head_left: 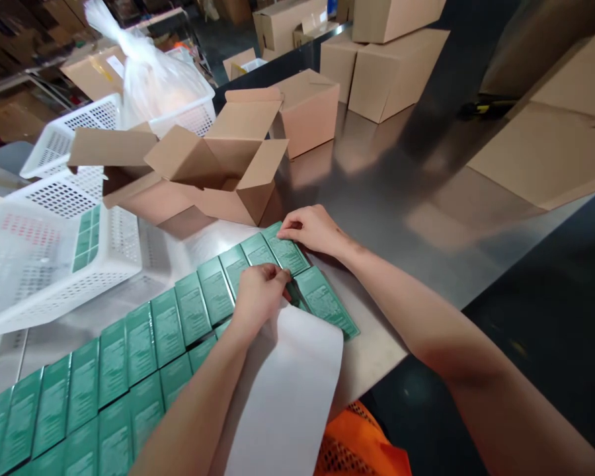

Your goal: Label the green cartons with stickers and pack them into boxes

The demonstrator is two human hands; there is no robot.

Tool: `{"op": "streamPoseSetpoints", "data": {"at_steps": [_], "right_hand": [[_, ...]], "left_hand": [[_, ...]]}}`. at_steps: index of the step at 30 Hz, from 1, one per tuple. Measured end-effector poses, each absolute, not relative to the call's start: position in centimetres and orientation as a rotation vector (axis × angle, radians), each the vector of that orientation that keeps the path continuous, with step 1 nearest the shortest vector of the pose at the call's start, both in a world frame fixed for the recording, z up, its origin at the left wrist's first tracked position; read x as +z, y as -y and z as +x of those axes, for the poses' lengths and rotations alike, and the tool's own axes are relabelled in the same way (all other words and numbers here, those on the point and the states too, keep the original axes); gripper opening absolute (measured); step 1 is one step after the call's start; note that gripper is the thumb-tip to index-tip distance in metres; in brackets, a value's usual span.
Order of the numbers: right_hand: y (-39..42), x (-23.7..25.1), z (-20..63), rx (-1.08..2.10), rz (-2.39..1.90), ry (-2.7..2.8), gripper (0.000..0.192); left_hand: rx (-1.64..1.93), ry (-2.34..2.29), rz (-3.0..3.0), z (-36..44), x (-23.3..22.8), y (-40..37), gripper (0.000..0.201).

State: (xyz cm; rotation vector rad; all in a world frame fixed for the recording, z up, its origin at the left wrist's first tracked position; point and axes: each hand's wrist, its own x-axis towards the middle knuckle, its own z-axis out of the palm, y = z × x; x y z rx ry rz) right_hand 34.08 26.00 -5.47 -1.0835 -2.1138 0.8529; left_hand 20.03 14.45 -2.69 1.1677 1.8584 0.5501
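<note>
Green flat packets [163,324] with pale print lie in two slanting rows on the metal table. My left hand [261,294] is closed on the top edge of a white paper sheet [290,390], which hangs down toward my body and covers part of the nearer row. Thumb and fingers pressed together, my right hand [313,230] rests at the far end of the back row, over the last green packet [285,250]. Anything between those fingertips is too small to see. Below it lies another green packet [324,301], set at an angle.
An open cardboard box [223,198] stands behind the rows. White perforated baskets [123,258] are at the left, one with green packets inside, and a knotted plastic bag [153,79] sits behind. Closed cartons [310,109] stand farther back; a large carton [545,145] is at right.
</note>
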Motion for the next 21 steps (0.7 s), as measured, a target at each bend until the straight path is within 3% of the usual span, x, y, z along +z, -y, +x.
{"op": "streamPoseSetpoints", "data": {"at_steps": [21], "right_hand": [[-25.81, -6.08, 34.2, 0.668, -1.026, 2.175, 0.009]], "left_hand": [[0.53, -1.853, 1.139, 19.87, -2.72, -14.97, 0.023]]}}
